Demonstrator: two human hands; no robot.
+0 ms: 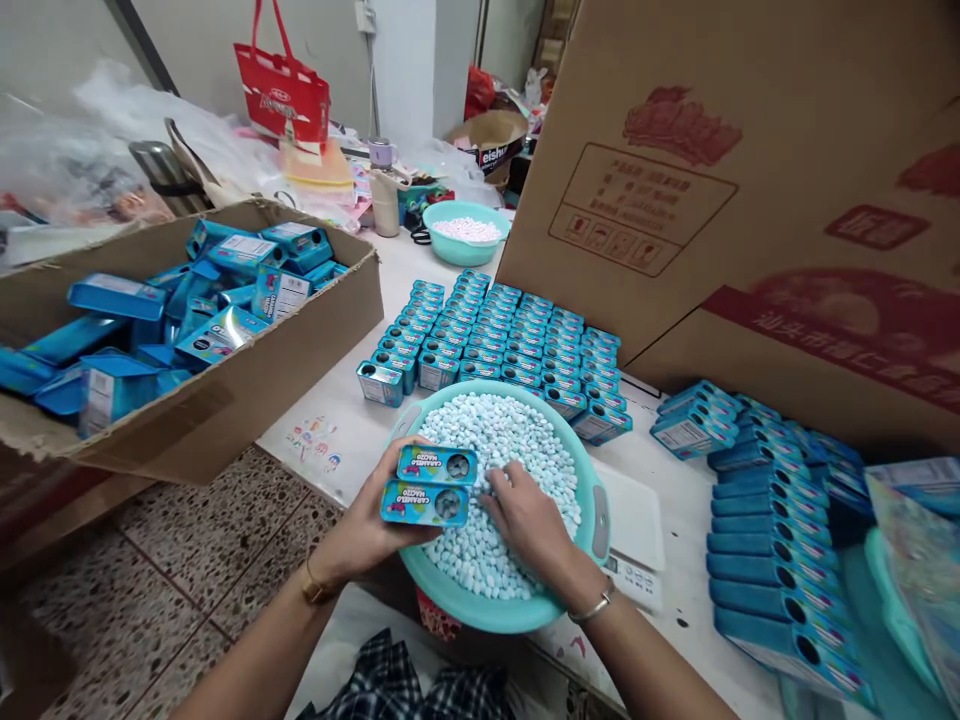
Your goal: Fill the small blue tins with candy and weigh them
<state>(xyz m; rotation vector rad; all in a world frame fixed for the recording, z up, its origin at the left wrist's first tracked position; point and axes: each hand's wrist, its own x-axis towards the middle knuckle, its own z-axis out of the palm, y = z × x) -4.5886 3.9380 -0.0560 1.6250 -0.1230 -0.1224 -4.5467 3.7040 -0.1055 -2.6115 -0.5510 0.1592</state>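
Note:
Two small blue candy boxes [424, 505] lie stacked in my left hand [367, 510], which is closed around them over the left side of the basin. Pale candies show through the round windows in their printed tops. Beneath is a turquoise basin [487, 612] full of light blue and white candies [480, 560]. My right hand [529, 520] reaches into the candies beside the boxes, its fingers curled down among them. The fingertips are partly hidden, and how many candies they hold cannot be made out.
Rows of candy boxes [487, 335] stand behind the basin; more boxes [772, 540] line the right. A white scale [634, 530] touches the basin area. An open carton [300, 370] of boxes is at left, a large carton [675, 60] behind, and another basin [465, 250] farther back.

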